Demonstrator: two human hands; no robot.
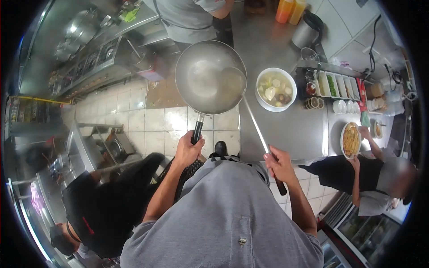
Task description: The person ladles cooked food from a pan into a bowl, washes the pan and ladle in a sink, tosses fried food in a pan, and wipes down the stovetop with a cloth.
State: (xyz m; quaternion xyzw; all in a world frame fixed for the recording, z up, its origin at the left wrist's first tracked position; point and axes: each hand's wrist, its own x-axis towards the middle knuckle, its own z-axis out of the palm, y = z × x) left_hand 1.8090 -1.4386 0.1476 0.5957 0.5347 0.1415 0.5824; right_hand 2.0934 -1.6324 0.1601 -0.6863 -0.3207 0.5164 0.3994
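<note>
My left hand (188, 149) is closed round the black handle of a large metal wok (196, 80), held out over the tiled floor beside the steel counter. In my right hand (280, 165) is the long handle of a ladle (254, 118); its round bowl rests inside the wok at the right side. The wok looks wet, with a little cloudy liquid or steam in it. Just right of the wok, a white bowl (275, 107) of soup with pale pieces and mushrooms stands on the counter.
Steel counter (295, 138) on the right, bearing a garnish tray (342, 85), a metal pitcher (307, 31) and sauce bottles (290, 11). A co-worker (371, 178) at right holds a noodle dish (351, 140). Other people stand at left (107, 201) and ahead (187, 20).
</note>
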